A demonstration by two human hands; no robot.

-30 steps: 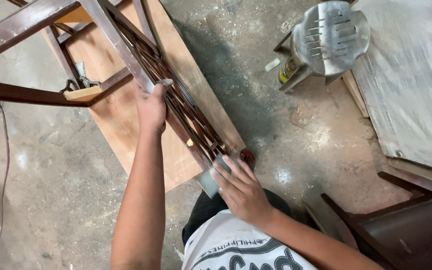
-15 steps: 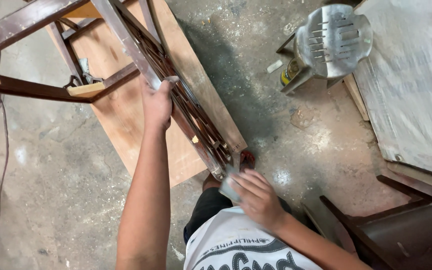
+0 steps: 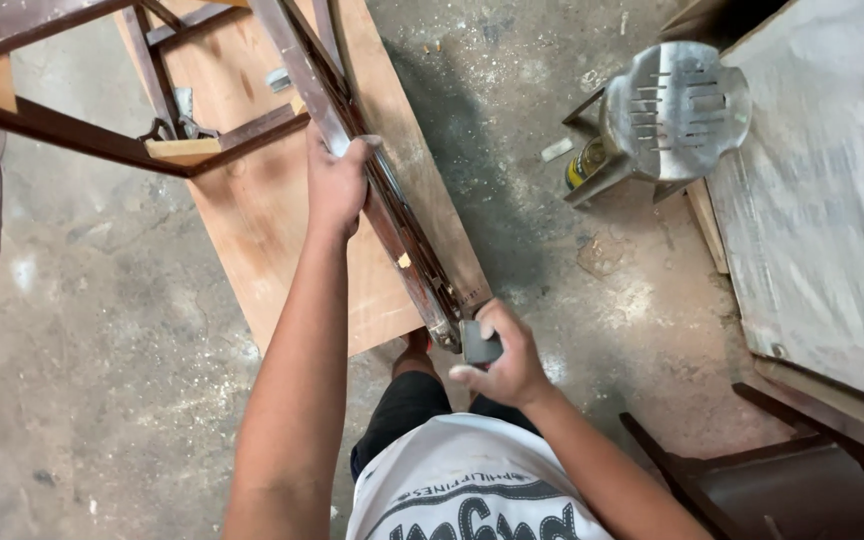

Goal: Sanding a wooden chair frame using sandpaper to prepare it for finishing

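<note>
Left fingers wrapped on chair frame, right fingers pinching grey sanding pad

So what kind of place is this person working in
Probably a furniture or woodworking workshop. A dark-stained wooden chair frame lies tipped on a plywood board, the left hand gripping its rail while the right hand presses a grey sanding block against it, over a dusty concrete floor.

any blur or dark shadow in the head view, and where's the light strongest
Head view: mostly sharp; the right hand with its grey block looks slightly soft. A dark shadow band crosses the floor beside the plywood sheet. Brightest spots: the grey plastic stool and the pale board.
</note>
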